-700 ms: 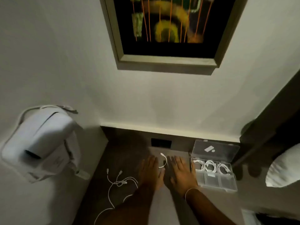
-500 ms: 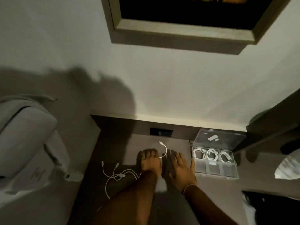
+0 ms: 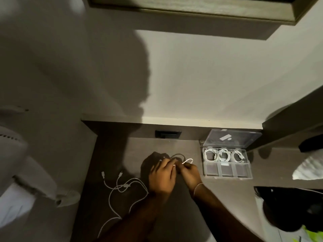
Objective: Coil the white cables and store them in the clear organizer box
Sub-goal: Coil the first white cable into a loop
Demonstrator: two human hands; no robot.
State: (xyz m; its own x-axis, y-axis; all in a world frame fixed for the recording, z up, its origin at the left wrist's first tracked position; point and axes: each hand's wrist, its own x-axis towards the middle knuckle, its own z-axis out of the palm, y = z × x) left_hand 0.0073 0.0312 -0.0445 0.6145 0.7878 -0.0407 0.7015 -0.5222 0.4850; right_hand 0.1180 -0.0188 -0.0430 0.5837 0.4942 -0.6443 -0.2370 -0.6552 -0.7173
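Three coiled cables (image 3: 224,154) fill the organizer box (image 3: 227,175) at the tabletop's (image 3: 174,145) back right corner. Both hands, left hand (image 3: 161,175) and right hand (image 3: 190,173), pinch a fourth cable (image 3: 187,161); loose cables (image 3: 122,187) remain near the left edge.

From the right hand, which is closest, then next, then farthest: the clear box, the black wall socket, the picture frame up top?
1. Clear organizer box: just right of the right hand.
2. Black wall socket: ahead, on the back panel.
3. Picture frame: high on the wall.
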